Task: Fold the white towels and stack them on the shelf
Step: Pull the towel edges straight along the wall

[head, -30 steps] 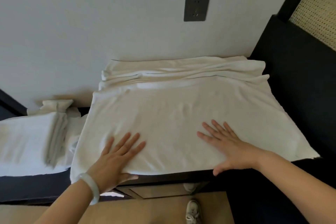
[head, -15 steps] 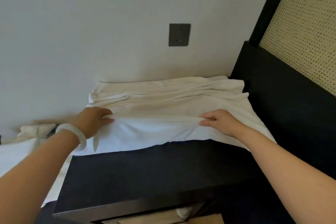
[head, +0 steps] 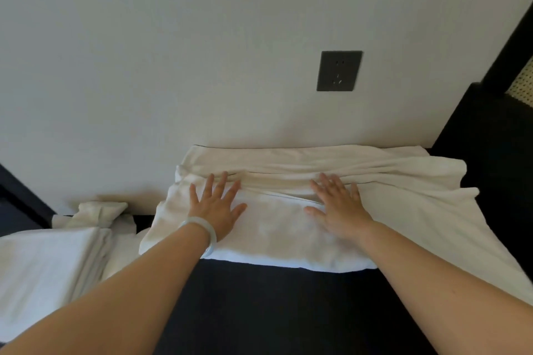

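Towel [head: 284, 243] under L hand [head: 217, 212], R hand [head: 339, 210], both flat.

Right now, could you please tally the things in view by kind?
Hands: 2 (left hand, right hand)
White towel items: 3 (flat towel, folded stack, crumpled towel)
Bracelet: 1
Wall socket: 1
Total: 7

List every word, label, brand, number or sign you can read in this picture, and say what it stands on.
None can be read.
The dark wall socket shows only slots, no lettering.
The white towel, the folded stack and the bracelet carry no visible print.
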Action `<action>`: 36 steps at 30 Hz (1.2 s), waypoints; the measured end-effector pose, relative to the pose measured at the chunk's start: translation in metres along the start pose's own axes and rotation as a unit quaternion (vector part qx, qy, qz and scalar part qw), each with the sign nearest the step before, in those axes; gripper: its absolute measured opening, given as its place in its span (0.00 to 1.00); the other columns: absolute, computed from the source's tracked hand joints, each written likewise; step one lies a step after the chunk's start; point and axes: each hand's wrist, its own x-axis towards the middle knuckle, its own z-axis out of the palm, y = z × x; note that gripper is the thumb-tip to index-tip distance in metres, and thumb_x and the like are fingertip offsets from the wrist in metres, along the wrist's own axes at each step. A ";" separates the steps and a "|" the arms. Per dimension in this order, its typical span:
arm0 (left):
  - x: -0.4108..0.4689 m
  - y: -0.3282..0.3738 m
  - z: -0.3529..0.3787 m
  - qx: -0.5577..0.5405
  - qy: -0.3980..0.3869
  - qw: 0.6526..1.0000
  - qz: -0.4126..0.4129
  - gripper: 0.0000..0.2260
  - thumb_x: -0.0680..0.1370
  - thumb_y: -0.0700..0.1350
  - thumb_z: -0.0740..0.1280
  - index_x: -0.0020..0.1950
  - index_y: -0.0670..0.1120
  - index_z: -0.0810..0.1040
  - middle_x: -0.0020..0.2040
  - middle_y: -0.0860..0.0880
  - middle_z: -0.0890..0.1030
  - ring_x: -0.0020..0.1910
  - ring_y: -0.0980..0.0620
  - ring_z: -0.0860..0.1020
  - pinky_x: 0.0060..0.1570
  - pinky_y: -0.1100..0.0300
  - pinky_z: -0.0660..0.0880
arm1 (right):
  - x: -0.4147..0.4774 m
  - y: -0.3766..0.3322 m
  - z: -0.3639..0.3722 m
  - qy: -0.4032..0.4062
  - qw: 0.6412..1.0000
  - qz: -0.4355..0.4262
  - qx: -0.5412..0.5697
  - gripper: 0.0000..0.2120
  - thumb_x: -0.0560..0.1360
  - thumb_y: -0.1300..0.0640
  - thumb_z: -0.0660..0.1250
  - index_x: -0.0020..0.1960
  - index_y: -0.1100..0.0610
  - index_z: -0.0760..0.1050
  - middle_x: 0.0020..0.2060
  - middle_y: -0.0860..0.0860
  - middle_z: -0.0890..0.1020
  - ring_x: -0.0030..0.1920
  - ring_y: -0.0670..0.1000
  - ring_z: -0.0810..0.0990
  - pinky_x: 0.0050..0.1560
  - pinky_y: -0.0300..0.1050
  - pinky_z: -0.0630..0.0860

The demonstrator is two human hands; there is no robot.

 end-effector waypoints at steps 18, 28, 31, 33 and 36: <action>-0.153 -0.001 0.053 -0.069 0.057 0.996 -0.018 0.28 0.74 0.66 0.28 0.73 0.61 0.25 0.80 0.53 0.37 0.77 0.49 0.33 0.72 0.38 0.32 | -0.130 -0.022 0.049 0.053 0.998 -0.020 0.000 0.36 0.74 0.28 0.30 0.80 0.40 0.39 0.80 0.43 0.43 0.79 0.47 0.37 0.77 0.51 0.32; -0.206 -0.018 0.039 -0.094 0.040 0.994 0.024 0.26 0.81 0.63 0.49 0.77 0.57 0.56 0.77 0.50 0.59 0.77 0.47 0.55 0.74 0.42 0.39 | -0.190 -0.026 0.050 0.151 0.974 -0.042 0.166 0.22 0.75 0.50 0.73 0.66 0.54 0.74 0.71 0.48 0.67 0.73 0.50 0.63 0.74 0.45 0.55; -0.185 -0.045 0.012 -0.041 0.050 0.995 0.069 0.17 0.79 0.59 0.60 0.65 0.54 0.67 0.60 0.52 0.72 0.63 0.48 0.71 0.72 0.46 0.54 | -0.194 -0.024 0.045 0.198 0.971 -0.016 0.130 0.11 0.69 0.56 0.79 0.46 0.56 0.78 0.50 0.49 0.72 0.54 0.55 0.72 0.57 0.45 0.62; -0.172 -0.062 -0.003 0.001 0.003 0.997 0.073 0.16 0.78 0.61 0.62 0.60 0.53 0.69 0.54 0.52 0.72 0.58 0.49 0.74 0.64 0.50 0.60 | -0.196 -0.024 0.039 0.169 0.975 -0.018 0.144 0.08 0.71 0.57 0.77 0.42 0.55 0.78 0.45 0.48 0.73 0.49 0.52 0.71 0.51 0.42 0.64; -0.159 -0.085 -0.020 -0.028 -0.078 0.995 0.061 0.15 0.75 0.63 0.66 0.53 0.54 0.72 0.49 0.53 0.71 0.52 0.50 0.73 0.57 0.53 0.64 | -0.196 -0.021 0.024 0.102 0.973 -0.007 0.208 0.07 0.77 0.55 0.71 0.41 0.47 0.77 0.40 0.42 0.79 0.44 0.45 0.76 0.43 0.35 0.69</action>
